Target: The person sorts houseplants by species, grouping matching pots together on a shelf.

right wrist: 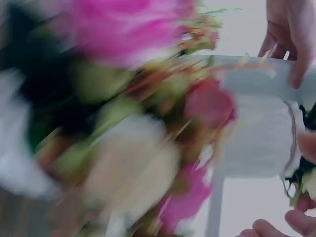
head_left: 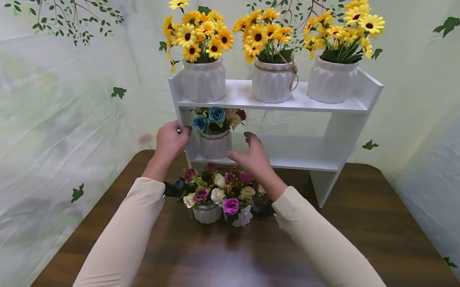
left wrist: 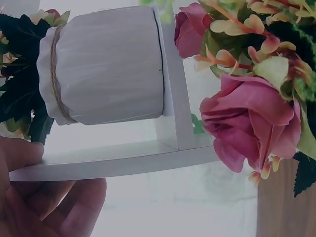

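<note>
A white flower pot [head_left: 215, 145] with blue and cream roses stands at the left end of the white shelf unit's [head_left: 343, 137] lower board. Twine circles the pot's neck, plain in the left wrist view on the white pot [left wrist: 108, 66]. My left hand [head_left: 170, 141] grips the left side panel [left wrist: 123, 167], thumb on the inner face and fingers outside. Beside the pot's right side is my right hand [head_left: 254, 156], its fingers spread and the thumb close to the pot's lower edge. In the right wrist view, blurred flowers [right wrist: 133, 158] cover much of the scene.
Three white pots of yellow flowers [head_left: 205, 80] line the top board. Two pots of pink, purple and cream roses [head_left: 207, 213] stand on the brown table [head_left: 232, 263], in front of the unit and between my forearms. A leaf-printed curtain [head_left: 62, 110] hangs behind.
</note>
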`<control>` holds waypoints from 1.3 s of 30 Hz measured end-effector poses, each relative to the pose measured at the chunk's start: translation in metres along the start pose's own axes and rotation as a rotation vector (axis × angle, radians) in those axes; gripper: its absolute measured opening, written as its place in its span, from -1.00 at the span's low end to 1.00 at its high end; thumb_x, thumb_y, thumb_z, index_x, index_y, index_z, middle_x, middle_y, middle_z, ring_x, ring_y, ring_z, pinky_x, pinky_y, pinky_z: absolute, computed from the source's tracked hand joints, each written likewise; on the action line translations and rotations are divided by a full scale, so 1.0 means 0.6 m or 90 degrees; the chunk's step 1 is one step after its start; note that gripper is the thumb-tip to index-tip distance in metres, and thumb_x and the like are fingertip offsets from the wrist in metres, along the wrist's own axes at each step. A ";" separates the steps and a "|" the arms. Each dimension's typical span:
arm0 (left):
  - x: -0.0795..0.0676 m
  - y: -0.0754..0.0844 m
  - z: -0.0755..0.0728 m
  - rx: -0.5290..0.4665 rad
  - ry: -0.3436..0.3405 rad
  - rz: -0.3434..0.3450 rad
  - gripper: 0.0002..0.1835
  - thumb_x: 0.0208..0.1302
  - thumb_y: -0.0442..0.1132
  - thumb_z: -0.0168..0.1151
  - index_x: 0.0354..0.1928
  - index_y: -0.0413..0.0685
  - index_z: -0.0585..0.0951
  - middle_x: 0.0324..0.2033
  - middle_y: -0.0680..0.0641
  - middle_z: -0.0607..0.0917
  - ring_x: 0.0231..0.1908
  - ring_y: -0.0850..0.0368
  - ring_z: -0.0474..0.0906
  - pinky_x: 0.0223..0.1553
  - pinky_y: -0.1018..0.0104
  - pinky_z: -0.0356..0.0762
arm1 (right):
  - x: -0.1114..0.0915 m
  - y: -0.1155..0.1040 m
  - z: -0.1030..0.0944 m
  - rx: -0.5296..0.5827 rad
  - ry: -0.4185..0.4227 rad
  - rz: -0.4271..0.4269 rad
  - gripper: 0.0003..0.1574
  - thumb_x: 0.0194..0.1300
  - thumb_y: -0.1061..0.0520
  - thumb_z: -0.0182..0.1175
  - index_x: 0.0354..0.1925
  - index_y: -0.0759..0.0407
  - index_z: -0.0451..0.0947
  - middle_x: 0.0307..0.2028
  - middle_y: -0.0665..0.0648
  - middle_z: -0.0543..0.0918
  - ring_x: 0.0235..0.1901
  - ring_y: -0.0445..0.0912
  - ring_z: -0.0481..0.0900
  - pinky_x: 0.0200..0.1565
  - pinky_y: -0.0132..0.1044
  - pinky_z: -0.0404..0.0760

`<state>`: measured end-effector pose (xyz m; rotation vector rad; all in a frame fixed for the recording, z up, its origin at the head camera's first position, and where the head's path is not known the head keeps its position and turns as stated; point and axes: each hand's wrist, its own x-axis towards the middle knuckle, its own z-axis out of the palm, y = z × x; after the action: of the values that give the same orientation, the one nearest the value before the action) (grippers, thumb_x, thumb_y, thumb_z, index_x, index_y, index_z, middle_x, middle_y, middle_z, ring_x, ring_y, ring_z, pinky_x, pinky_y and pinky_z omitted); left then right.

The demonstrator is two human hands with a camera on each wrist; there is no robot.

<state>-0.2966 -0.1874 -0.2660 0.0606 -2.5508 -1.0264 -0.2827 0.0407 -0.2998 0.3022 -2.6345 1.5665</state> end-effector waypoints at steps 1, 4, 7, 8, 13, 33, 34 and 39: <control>0.000 0.000 -0.002 0.000 0.000 0.000 -0.61 0.42 -0.12 -0.01 -0.12 -0.33 0.64 -0.05 -0.36 0.72 -0.07 -0.28 0.69 -0.15 -0.08 0.66 | -0.014 0.009 -0.009 -0.008 0.010 -0.014 -0.03 0.28 -0.06 0.30 0.49 0.15 0.11 0.41 0.27 0.34 0.41 0.16 0.30 0.37 0.09 0.36; -0.001 0.000 -0.004 -0.002 0.000 0.001 -0.61 0.42 -0.12 -0.01 -0.11 -0.33 0.64 -0.04 -0.37 0.71 -0.06 -0.29 0.69 -0.14 -0.09 0.66 | -0.050 0.044 -0.033 -0.013 0.051 -0.051 -0.31 0.34 0.03 0.21 0.36 0.18 0.29 0.19 0.24 0.53 0.19 0.12 0.51 0.21 0.05 0.52; -0.003 0.000 -0.005 -0.004 -0.001 0.002 -0.61 0.43 -0.11 0.00 -0.11 -0.33 0.64 -0.04 -0.37 0.71 -0.05 -0.29 0.68 -0.12 -0.11 0.66 | -0.084 0.086 -0.047 -0.035 0.081 -0.059 -0.61 0.32 0.16 0.16 0.10 0.20 0.49 -0.11 0.20 0.64 -0.15 0.03 0.60 -0.08 -0.13 0.60; -0.004 0.000 -0.005 -0.004 -0.001 0.002 -0.61 0.43 -0.11 0.00 -0.11 -0.34 0.64 -0.03 -0.37 0.71 -0.05 -0.30 0.68 -0.12 -0.11 0.66 | -0.093 0.103 -0.048 -0.052 0.083 -0.059 -0.69 0.29 0.19 0.15 0.00 0.19 0.54 -0.20 0.17 0.65 -0.25 -0.02 0.59 -0.17 -0.19 0.58; -0.006 -0.002 -0.001 -0.003 0.000 -0.004 -0.60 0.43 -0.11 -0.01 -0.11 -0.34 0.64 -0.02 -0.37 0.71 -0.05 -0.30 0.68 -0.10 -0.12 0.66 | -0.133 0.187 -0.038 -0.107 0.082 -0.017 -0.90 0.20 0.26 0.20 -0.26 0.19 0.60 -0.39 0.11 0.65 -0.41 -0.11 0.50 -0.32 -0.35 0.46; -0.006 -0.004 -0.001 0.013 0.002 0.012 -0.60 0.43 -0.11 -0.02 -0.12 -0.33 0.64 -0.06 -0.39 0.72 -0.09 -0.30 0.69 -0.14 -0.10 0.65 | -0.132 0.247 0.081 0.081 -0.129 0.034 -0.07 -0.04 0.36 0.36 0.31 0.40 0.25 0.10 0.40 0.57 -0.04 0.10 0.61 -0.15 -0.16 0.60; -0.006 -0.004 -0.001 0.011 0.000 0.009 -0.61 0.43 -0.12 -0.02 -0.11 -0.33 0.64 -0.05 -0.39 0.72 -0.08 -0.30 0.69 -0.13 -0.10 0.65 | -0.131 0.245 0.085 0.077 -0.119 0.031 -0.04 -0.06 0.35 0.38 0.33 0.36 0.26 0.14 0.37 0.55 0.01 0.09 0.59 -0.08 -0.14 0.60; -0.005 -0.004 -0.002 0.006 -0.009 0.007 -0.60 0.46 -0.12 -0.03 -0.05 -0.31 0.64 -0.02 -0.38 0.70 -0.05 -0.31 0.68 -0.10 -0.12 0.66 | -0.124 0.235 0.100 0.094 -0.087 0.004 0.05 -0.16 0.27 0.45 0.35 0.18 0.32 0.23 0.28 0.56 0.18 0.09 0.53 0.24 -0.04 0.47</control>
<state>-0.2937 -0.1894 -0.2681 0.0419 -2.5663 -1.0143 -0.2353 0.0637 -0.4620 0.4251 -2.6242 1.8076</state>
